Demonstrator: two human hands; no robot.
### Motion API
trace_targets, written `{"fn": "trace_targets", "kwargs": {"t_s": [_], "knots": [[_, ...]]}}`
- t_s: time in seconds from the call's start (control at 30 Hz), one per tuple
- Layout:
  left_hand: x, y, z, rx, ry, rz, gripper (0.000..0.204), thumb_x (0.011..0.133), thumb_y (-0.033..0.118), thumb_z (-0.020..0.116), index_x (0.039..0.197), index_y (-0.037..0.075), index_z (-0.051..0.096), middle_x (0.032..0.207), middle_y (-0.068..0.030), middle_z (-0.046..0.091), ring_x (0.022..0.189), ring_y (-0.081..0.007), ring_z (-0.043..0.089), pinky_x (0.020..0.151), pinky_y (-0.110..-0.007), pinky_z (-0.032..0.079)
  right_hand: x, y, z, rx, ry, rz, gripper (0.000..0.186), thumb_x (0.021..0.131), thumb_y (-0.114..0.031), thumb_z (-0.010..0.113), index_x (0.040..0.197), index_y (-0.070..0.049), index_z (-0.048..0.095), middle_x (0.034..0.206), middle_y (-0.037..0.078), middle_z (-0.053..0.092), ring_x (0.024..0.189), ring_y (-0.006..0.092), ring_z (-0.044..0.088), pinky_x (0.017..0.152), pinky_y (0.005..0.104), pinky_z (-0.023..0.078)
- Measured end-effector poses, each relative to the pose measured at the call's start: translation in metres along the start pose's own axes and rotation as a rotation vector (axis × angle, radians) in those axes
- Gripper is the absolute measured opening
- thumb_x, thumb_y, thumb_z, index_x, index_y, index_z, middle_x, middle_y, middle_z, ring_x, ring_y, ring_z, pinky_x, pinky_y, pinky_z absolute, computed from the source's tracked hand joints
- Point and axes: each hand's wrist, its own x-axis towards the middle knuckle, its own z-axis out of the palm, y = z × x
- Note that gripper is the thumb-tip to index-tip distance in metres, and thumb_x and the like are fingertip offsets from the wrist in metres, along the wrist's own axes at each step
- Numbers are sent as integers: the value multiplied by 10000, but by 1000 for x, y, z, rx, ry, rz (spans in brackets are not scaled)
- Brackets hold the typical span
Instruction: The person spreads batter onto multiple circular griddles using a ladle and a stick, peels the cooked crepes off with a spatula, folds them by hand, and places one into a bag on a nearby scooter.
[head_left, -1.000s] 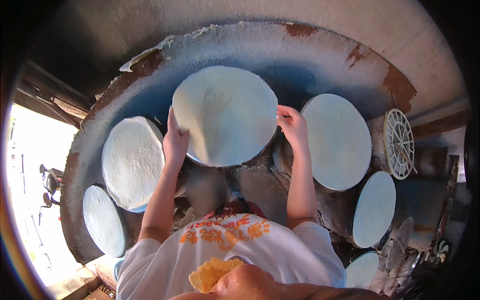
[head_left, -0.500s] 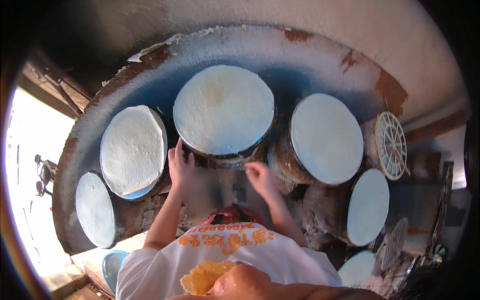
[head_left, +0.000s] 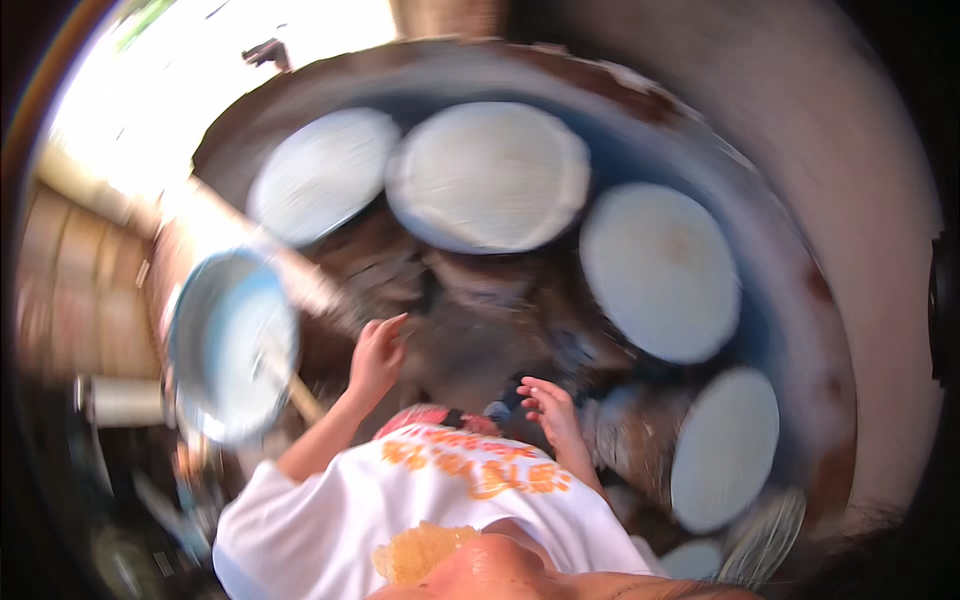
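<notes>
My left hand (head_left: 378, 352) hangs in the air in front of the round counter, fingers loosely apart and holding nothing. Lower and to the right, my right hand (head_left: 551, 410) is also bare, its fingers spread. Ahead of them, white round sheets cover the round griddles: one sheet with a raised rim (head_left: 490, 178) in the middle, another sheet (head_left: 325, 175) to its left, and a third sheet (head_left: 660, 272) to its right. Neither hand touches a griddle. On the left stands a blue-rimmed basin (head_left: 178, 335) with white liquid and a wooden-handled tool (head_left: 300, 396) in it.
Another white-topped griddle (head_left: 725, 450) stands at the right, near a round wire rack (head_left: 765, 540). A curved, rusty-edged counter (head_left: 800, 270) wraps around the griddles. A golden, crisp-looking piece (head_left: 425, 550) shows above my shirt.
My view and body have turned left, bringing the basin fully into view. Both hands have drawn away from the middle griddle's near edge.
</notes>
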Motion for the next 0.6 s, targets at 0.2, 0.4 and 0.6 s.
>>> {"fn": "trace_targets", "kwargs": {"t_s": [0.2, 0.4, 0.6], "knots": [[-97, -125, -101, 57, 333, -363, 258, 818, 77, 597, 1074, 59, 633, 880, -100, 541, 748, -242, 566, 710, -330, 477, 82, 26, 215, -766, -599, -599, 344, 904, -149, 575, 1216, -2, 575, 1049, 85, 650, 842, 136, 607, 738, 235, 501], [-109, -308, -134, 186, 235, -780, 640, 800, 279, 656, 1344, 42, 416, 988, -266, 603, 931, -400, 603, 844, -445, 479, 123, 148, 403, -655, -641, 348, 484, 894, -243, 583, 1312, -54, 431, 869, 60, 632, 756, 168, 628, 619, 313, 526], [-76, -335, -141, 18, -136, -900, 986, 721, 314, 690, 1474, 59, 107, 1010, -310, 609, 934, -437, 613, 851, -480, 489, -22, -51, 380, -1763, -385, -505, 457, 873, -150, 513, 1324, -208, 473, 846, 208, 659, 770, 387, 646, 645, 483, 502]]}}
